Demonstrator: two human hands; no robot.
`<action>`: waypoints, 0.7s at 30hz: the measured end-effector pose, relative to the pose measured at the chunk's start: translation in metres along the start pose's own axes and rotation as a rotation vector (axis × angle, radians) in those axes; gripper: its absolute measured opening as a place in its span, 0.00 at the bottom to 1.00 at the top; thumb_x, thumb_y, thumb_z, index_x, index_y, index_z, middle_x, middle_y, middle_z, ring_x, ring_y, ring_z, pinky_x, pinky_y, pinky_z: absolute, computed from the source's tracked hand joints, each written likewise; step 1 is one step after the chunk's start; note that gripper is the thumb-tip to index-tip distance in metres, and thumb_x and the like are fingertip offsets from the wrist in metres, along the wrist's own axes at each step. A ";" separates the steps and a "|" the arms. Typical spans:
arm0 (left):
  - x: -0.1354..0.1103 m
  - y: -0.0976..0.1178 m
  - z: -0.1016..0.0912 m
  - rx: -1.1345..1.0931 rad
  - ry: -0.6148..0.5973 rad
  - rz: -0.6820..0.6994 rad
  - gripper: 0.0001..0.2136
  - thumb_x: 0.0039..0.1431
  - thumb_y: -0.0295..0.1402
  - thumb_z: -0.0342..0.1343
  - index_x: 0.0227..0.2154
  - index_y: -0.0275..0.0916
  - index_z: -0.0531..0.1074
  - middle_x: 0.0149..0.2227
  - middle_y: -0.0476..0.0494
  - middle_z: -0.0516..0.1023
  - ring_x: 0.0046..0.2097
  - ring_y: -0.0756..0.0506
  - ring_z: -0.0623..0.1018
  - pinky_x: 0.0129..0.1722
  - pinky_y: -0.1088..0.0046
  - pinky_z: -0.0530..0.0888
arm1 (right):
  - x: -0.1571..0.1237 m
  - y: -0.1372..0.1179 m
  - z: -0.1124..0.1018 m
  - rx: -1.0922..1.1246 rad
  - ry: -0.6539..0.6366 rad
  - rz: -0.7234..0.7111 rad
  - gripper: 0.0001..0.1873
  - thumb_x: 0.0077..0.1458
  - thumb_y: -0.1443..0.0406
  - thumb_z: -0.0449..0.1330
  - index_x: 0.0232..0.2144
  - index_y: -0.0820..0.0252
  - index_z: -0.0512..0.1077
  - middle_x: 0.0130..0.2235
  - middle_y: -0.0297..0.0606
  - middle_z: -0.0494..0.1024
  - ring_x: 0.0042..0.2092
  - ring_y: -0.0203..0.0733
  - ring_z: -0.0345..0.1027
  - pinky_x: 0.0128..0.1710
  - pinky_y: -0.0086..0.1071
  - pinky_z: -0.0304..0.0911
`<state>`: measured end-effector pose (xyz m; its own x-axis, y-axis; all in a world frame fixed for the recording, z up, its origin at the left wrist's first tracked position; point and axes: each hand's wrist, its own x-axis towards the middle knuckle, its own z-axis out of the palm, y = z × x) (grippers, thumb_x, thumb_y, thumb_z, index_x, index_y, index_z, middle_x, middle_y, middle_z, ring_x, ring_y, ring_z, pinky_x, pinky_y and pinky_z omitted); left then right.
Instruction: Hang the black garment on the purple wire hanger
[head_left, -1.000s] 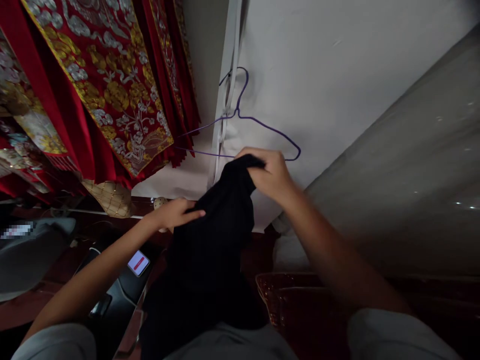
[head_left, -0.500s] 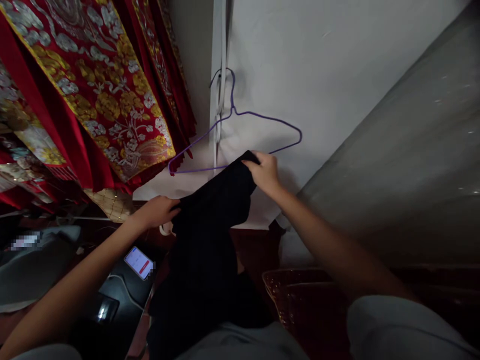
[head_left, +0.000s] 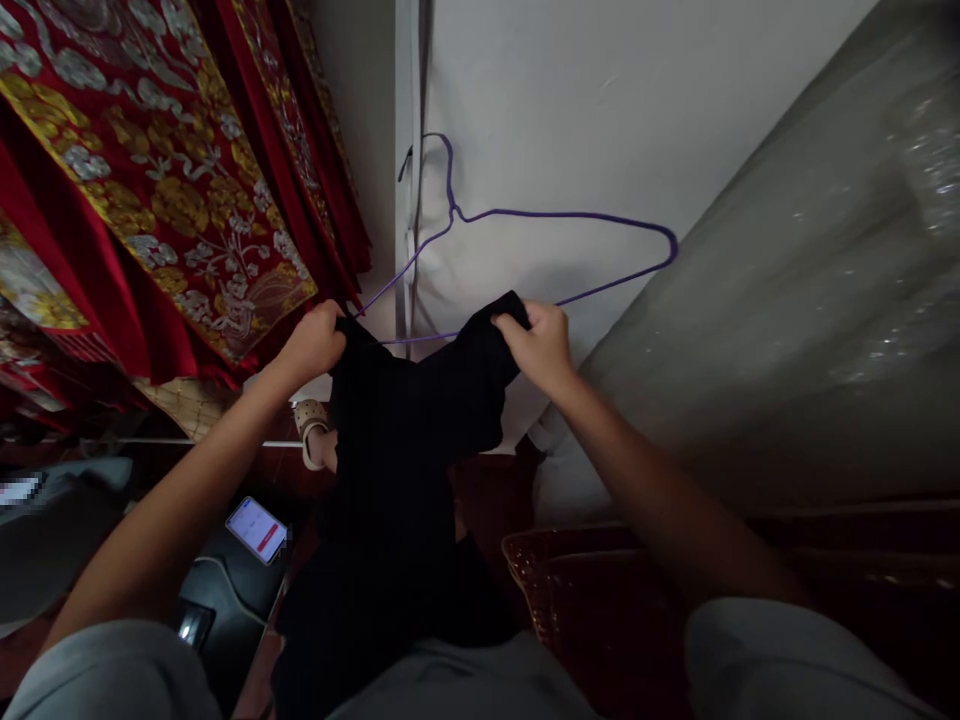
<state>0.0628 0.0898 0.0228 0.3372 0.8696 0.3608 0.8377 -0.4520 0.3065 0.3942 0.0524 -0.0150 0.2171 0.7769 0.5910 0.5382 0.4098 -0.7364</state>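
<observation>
Grip is pinched on fabric at both ends: left hand (head_left: pixel 312 342) and right hand (head_left: pixel 543 346) spread the top edge of the black garment (head_left: pixel 420 410) in front of the purple hanger (head_left: pixel 577 214); red embroidered cloth (head_left: pixel 172 190) hangs left of that hanger.

Black glossy surface (head_left: pixel 217 598) with a lit phone (head_left: pixel 257 530)

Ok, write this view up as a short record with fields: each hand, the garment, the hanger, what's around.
Left hand: grips one upper corner of the black garment
Right hand: grips the other upper corner
Garment type: unclear
Hanger: purple, lower bar partly behind the garment
Upper left: red embroidered cloth, hanging
Lower left: lit smartphone; beige clog on a foot
</observation>
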 end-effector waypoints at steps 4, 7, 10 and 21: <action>0.002 -0.022 0.007 0.104 -0.308 -0.046 0.05 0.46 0.26 0.53 0.20 0.40 0.66 0.25 0.38 0.76 0.39 0.36 0.81 0.44 0.61 0.76 | 0.002 0.003 -0.011 -0.008 0.028 -0.056 0.16 0.49 0.59 0.57 0.18 0.54 0.55 0.22 0.30 0.54 0.28 0.36 0.50 0.31 0.35 0.51; -0.006 -0.031 0.001 0.095 -0.194 0.026 0.04 0.50 0.26 0.50 0.23 0.39 0.68 0.40 0.32 0.80 0.55 0.33 0.78 0.59 0.54 0.73 | 0.005 0.004 -0.008 0.005 -0.002 -0.021 0.15 0.49 0.58 0.58 0.18 0.55 0.57 0.22 0.30 0.55 0.28 0.36 0.51 0.31 0.34 0.51; -0.007 -0.018 -0.014 -0.023 0.014 0.197 0.11 0.54 0.25 0.47 0.36 0.37 0.73 0.57 0.31 0.76 0.67 0.33 0.67 0.69 0.49 0.63 | 0.001 -0.001 0.010 0.050 -0.046 0.021 0.14 0.49 0.58 0.57 0.19 0.55 0.58 0.22 0.31 0.58 0.28 0.37 0.54 0.31 0.34 0.52; 0.032 0.019 -0.030 -0.115 0.111 0.315 0.23 0.50 0.19 0.45 0.48 0.35 0.74 0.45 0.39 0.79 0.50 0.40 0.78 0.58 0.58 0.74 | -0.019 -0.014 -0.007 0.038 0.194 -0.170 0.23 0.57 0.66 0.56 0.56 0.56 0.71 0.59 0.47 0.74 0.63 0.52 0.66 0.62 0.48 0.63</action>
<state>0.0769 0.1032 0.0668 0.5173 0.6600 0.5448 0.6439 -0.7195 0.2602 0.3881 0.0286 -0.0132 0.2803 0.5905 0.7568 0.5500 0.5474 -0.6308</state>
